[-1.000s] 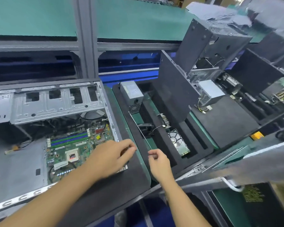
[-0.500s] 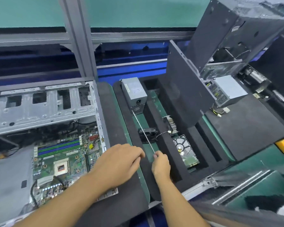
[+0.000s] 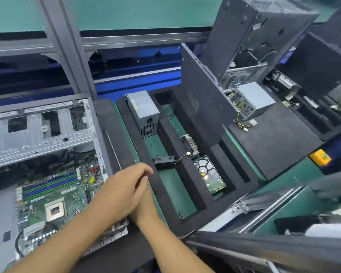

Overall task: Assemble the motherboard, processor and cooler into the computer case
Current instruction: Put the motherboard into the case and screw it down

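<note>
Motherboard (image 3: 53, 194) is already laid flat inside the open computer case (image 3: 37, 133), with its processor socket (image 3: 54, 210) left uncovered, presumably so that the remaining parts can be fitted from above. Cooler (image 3: 191, 143) is kept in the foam tray (image 3: 198, 194) just right of the case, within easy reach. Left grip (image 3: 120, 191) is laid over right grip (image 3: 145, 205) at the case's right edge, fingers loosely curled. Whether anything is pinched cannot be told, since the right one is mostly hidden.
</note>
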### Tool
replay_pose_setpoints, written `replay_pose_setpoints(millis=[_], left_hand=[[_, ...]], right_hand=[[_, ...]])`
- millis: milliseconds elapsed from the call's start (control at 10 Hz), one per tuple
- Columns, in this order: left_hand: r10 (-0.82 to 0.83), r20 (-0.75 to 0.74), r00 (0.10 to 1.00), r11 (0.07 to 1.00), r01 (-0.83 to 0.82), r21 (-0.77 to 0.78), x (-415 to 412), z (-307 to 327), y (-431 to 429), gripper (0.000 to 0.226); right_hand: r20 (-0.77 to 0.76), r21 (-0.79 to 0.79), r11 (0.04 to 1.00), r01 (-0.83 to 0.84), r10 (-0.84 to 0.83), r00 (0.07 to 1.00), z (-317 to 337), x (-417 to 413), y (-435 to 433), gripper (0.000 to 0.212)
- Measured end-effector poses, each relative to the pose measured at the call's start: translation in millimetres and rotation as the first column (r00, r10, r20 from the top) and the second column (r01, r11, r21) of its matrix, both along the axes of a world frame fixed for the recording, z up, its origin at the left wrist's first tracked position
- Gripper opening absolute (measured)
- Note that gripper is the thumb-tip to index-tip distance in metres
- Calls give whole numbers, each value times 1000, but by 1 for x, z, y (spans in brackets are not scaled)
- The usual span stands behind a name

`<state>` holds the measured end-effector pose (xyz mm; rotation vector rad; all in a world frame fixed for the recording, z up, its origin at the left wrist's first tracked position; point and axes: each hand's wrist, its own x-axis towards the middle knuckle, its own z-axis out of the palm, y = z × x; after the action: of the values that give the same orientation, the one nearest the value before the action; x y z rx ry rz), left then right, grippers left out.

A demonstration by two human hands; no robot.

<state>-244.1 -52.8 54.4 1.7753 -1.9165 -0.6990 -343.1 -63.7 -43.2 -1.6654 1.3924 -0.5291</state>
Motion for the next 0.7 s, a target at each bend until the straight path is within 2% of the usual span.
replay_pose_setpoints(millis=[100, 200, 300, 400, 500, 600, 700], left_hand=[[-42, 89, 995, 996, 36, 76, -3, 2, -17, 19], [-134, 262, 956, 982, 93, 163, -10, 2, -37, 19], [-224, 426, 876, 965, 138, 224, -13, -6, -55, 17], [-238, 474, 848, 954, 112, 279, -16, -17, -69, 17], [-196, 470, 861, 960, 72, 270, -18, -29, -75, 18], [-182, 446, 876, 963, 68, 259, -19, -38, -76, 16], [-145, 427, 892, 970, 44, 237, -18, -39, -77, 15]], right_hand=[[-104, 80, 993, -85, 93, 990, -11, -5, 4, 30], [-90, 53, 998, 21, -16, 996, -15, -29, -2, 19], [-139, 34, 951, 307, -300, 944, -19, -64, -19, 21], [-327, 147, 893, 425, -361, 873, -32, -91, -42, 20], [-456, 295, 842, 451, -291, 841, -50, -96, -62, 20], [-438, 403, 804, 436, -249, 864, -69, -87, -79, 22], [-469, 393, 838, 378, -171, 866, -74, -82, -91, 21]])
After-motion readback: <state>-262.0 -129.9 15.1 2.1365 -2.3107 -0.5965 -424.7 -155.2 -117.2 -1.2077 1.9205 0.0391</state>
